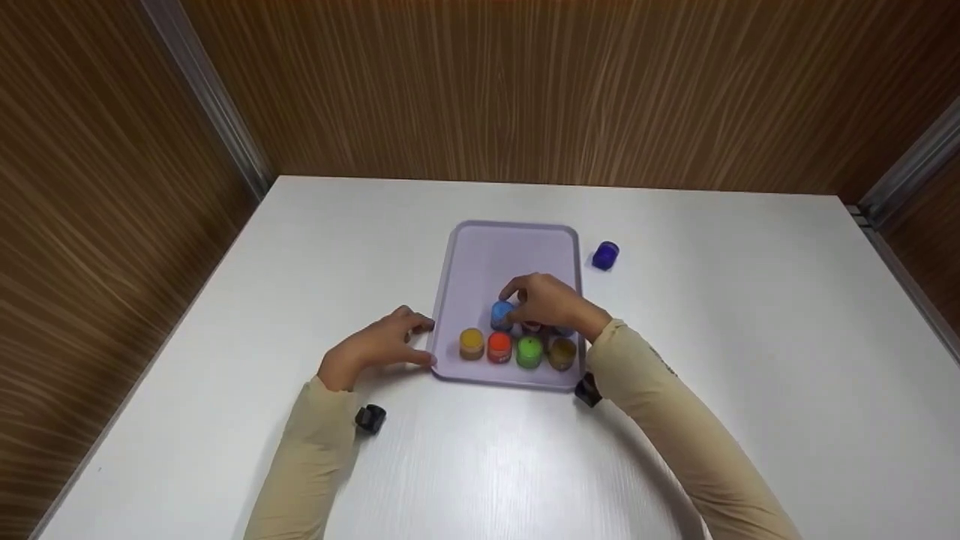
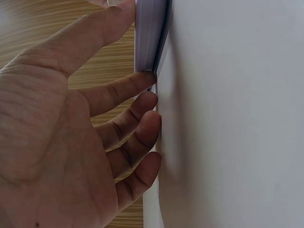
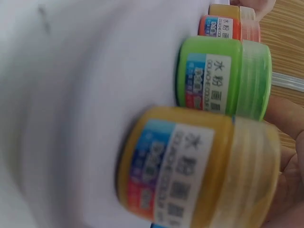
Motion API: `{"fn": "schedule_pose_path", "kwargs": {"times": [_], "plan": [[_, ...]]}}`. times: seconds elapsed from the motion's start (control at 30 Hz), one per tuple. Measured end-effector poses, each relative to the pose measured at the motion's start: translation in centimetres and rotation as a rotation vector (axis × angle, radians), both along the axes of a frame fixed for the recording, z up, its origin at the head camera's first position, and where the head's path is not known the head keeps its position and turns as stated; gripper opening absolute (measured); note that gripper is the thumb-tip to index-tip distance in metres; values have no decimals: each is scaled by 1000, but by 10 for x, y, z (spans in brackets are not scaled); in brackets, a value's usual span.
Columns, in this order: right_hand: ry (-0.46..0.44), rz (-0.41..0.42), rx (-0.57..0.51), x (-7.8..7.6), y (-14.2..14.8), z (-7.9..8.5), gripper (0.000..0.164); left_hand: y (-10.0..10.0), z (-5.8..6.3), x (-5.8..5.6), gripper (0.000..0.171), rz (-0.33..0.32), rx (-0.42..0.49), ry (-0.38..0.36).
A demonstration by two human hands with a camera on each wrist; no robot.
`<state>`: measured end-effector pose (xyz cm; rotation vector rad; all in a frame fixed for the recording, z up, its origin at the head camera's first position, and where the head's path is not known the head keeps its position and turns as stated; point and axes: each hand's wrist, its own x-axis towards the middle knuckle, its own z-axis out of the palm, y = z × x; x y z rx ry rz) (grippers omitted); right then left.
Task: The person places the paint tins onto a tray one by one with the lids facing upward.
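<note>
My right hand [image 1: 551,300] pinches a light-blue gouache jar [image 1: 502,315] between thumb and fingers, over the lilac tray [image 1: 514,244]. In front of it a row of gouache jars stands on the tray: yellow [image 1: 472,344], orange-red [image 1: 499,348], green [image 1: 529,352] and ochre [image 1: 562,354]. Beneath the right hand, two more jars are mostly hidden. At the tray's left edge my left hand [image 1: 379,343] holds nothing; its thumb and fingers are spread, with the tips touching the rim. The left wrist view shows the left fingers [image 2: 130,121] loosely bent beside the tray's side wall.
A dark purple-blue jar [image 1: 606,255] lies on its side on the white table [image 1: 720,300], just right of the tray. Wood-grain panels [image 1: 525,90] rise behind and beside the table. Black wrist devices [image 1: 370,418] sit by both sleeves.
</note>
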<state>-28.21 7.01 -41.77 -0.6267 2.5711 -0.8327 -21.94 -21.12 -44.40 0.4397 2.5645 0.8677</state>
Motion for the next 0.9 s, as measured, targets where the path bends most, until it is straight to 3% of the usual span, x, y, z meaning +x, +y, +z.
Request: {"fn": "schedule_pose_path", "kwargs": {"times": [0.9], "plan": [[17,-1,-43,-2,8,4,33,0,-1,-2,68,-7,11,5]]}}
